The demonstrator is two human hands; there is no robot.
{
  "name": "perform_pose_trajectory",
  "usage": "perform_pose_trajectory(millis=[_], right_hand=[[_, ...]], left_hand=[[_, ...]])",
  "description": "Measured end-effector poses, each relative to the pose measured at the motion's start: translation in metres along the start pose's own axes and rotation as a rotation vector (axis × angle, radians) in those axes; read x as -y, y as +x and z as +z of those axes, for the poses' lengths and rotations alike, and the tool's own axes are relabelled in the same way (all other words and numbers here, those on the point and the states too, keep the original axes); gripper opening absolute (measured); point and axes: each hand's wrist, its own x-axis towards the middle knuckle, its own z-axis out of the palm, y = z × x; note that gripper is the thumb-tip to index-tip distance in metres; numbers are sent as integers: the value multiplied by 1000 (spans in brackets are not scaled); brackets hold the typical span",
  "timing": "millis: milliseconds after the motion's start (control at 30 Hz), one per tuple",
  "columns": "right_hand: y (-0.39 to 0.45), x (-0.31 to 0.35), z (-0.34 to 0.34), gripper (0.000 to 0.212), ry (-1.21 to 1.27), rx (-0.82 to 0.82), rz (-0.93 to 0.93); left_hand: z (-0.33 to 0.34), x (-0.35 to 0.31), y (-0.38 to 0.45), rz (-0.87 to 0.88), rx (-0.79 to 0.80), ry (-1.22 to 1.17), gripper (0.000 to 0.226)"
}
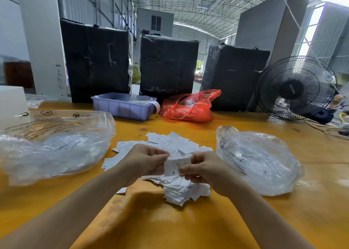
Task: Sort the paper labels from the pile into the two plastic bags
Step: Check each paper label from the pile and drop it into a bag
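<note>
A pile of white paper labels (170, 143) lies spread on the yellow table (170, 226) in front of me. Just above the pile, my left hand (145, 160) and my right hand (204, 168) both pinch one white label (172, 166) printed "XL". The right hand also grips a small stack of labels (179, 190) underneath. One clear plastic bag (56, 145) with labels inside lies to the left of the pile. Another clear plastic bag (258, 160) lies to the right.
A lilac plastic tray (122, 107) and a red plastic bag (188, 107) sit behind the pile. Three black wrapped bales (168, 65) stand along the table's far edge. A black fan (296, 88) and cables occupy the far right.
</note>
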Motion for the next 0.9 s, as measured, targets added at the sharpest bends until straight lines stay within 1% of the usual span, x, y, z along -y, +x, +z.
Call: perform_pose_trajectory(millis=[100, 167, 267, 400, 500, 600, 667, 767, 800, 900], right_hand=[[0, 0, 1, 24, 54, 7, -6], [1, 0, 1, 24, 61, -15, -29], [2, -3, 6, 12, 2, -97, -82], [3, -7, 15, 21, -12, -164, -133], [2, -7, 22, 26, -63, -110, -140], [1, -4, 28, 32, -177, -29, -126], [-1, -2, 29, 33, -285, -80, -199], [0, -3, 29, 55, -352, -253, -327], [-1, -3, 30, 56, -350, -278, -372], [-3, -4, 37, 48, -330, -313, -472]], left_hand=[[2, 1, -1, -3, 8, 55, 10], [4, 2, -2, -3, 10, 69, 12], [7, 2, -2, 10, -18, 47, 11], [13, 9, 0, 42, -95, 0, 6], [19, 14, -1, 67, -137, 3, 8], [20, 15, -1, 104, -195, 9, 6], [19, 15, 0, 116, -237, -39, 5], [21, 14, 0, 116, -282, -172, 3], [23, 13, 0, 112, -290, -219, 2], [27, 10, -1, 74, -293, -385, 8]])
